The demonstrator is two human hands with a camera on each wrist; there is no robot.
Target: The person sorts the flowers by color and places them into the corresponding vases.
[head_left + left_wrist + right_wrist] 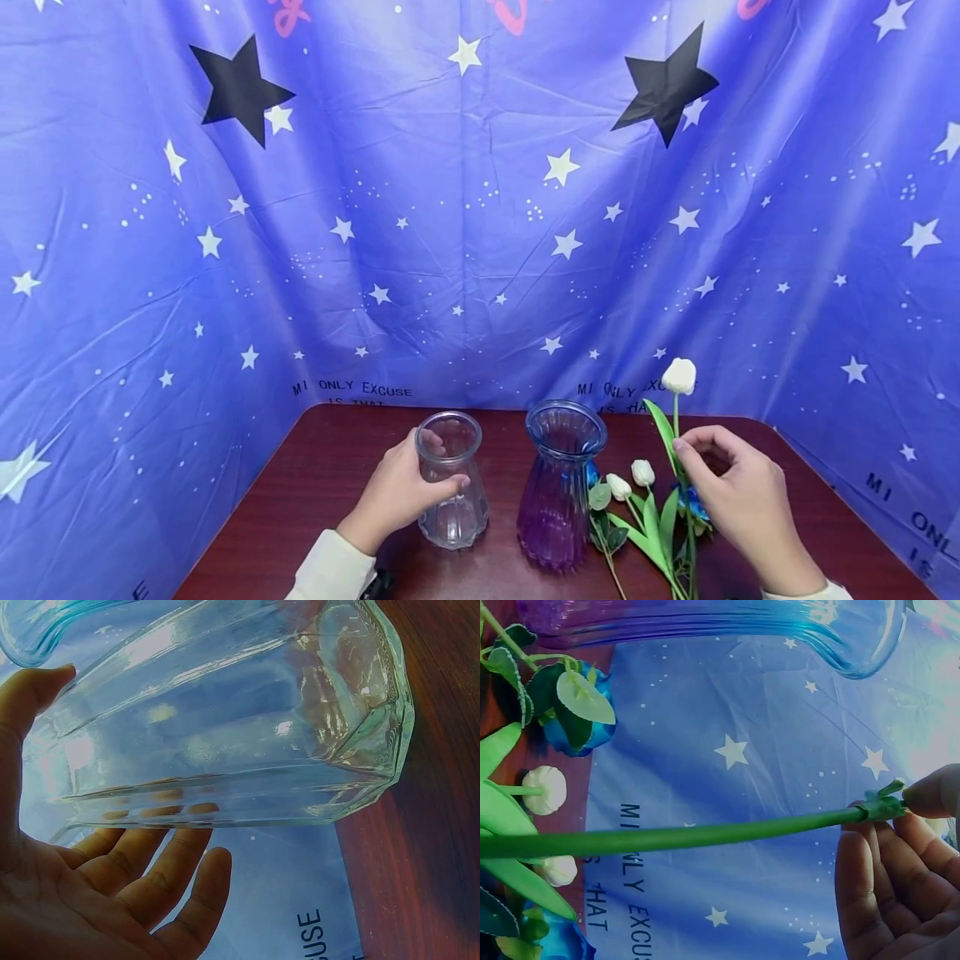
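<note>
My left hand point(397, 492) grips a clear glass vase point(455, 521) round its neck, thumb in front and fingers behind. In the left wrist view the vase's faceted wall point(225, 735) shows between thumb and fingers. My right hand point(742, 496) pinches the green stem of a white tulip point(679, 377) between thumb and fingertips, holding it upright with the bloom above the hand. The right wrist view shows its long stem point(667, 838) running down from the fingertips. Between the hands stands a ribbed vase point(555, 508), purple below and blue at its flared rim.
On the table point(255, 533), right of the purple vase, lie two more white tulips point(642, 473) with green leaves. Blue flowers point(577, 712) with dark leaves lie among them. A blue star-printed cloth point(450, 250) hangs behind the table and along both sides.
</note>
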